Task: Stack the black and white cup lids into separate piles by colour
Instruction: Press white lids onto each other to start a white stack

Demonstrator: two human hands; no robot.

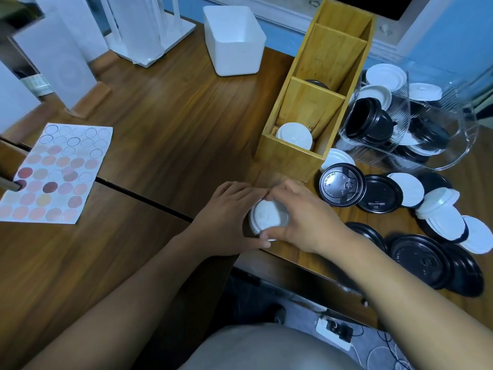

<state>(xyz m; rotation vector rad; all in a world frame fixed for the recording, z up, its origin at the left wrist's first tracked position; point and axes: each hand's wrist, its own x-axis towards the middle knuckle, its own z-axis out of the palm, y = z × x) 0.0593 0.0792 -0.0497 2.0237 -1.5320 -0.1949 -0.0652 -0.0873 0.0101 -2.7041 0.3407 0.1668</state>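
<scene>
A short pile of white lids (268, 217) stands on the wooden table near its front edge. My left hand (226, 220) curls around its left side, and my right hand (301, 217) grips its right side, thumbs meeting at the front. Loose black lids (342, 184) and white lids (406, 189) lie scattered to the right. In the wooden organiser (286, 156), the front compartment holds white lids (294, 136); the compartment behind it shows a black lid (317, 84).
A clear plastic bin (437, 153) lies tipped at the right, with several black and white lids inside. A white tub (234, 41) stands at the back. A sheet of round colour stickers (57, 174) lies at the left.
</scene>
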